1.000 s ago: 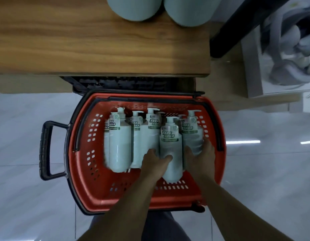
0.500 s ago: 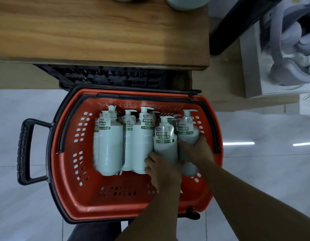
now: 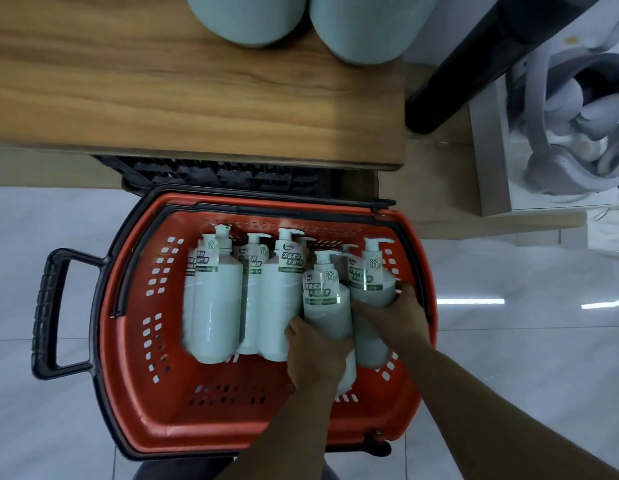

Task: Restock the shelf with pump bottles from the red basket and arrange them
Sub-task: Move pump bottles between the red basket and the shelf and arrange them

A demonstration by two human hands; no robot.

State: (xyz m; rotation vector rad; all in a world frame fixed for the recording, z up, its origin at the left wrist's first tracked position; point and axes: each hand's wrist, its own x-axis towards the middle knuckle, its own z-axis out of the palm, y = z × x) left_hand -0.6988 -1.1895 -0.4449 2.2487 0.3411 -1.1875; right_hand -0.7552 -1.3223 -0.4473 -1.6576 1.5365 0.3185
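**Both hands down in the basket, a bottle in each**

Looking straight down into the red perforated plastic basket with its black rim, sitting on the pale tiled floor right in front of the wooden shelf board. A black looped handle sticks out on the basket's left side.

Inside the basket, a cluster of pale green pump bottles with white pump heads and green-and-white labels stands packed toward the far wall. The left hand is wrapped around the lower body of the near middle pump bottle, fingers curled over its left flank, and that bottle sits a little nearer the camera than its neighbours. The right hand is clamped on the rightmost pump bottle, thumb across the front, fingers tucked round the far side by the basket's right wall. The two hands are just beside each other, nearly touching.

To the left, the remaining pump bottles stand untouched, shoulder to shoulder; some are half hidden behind others.

Up on the shelf board, the rounded bases of two pale green bottles show at the top edge, side by side. Under the shelf, a black crate peeks out behind the basket. Off to the right, a white box with a grey item pictured on it.
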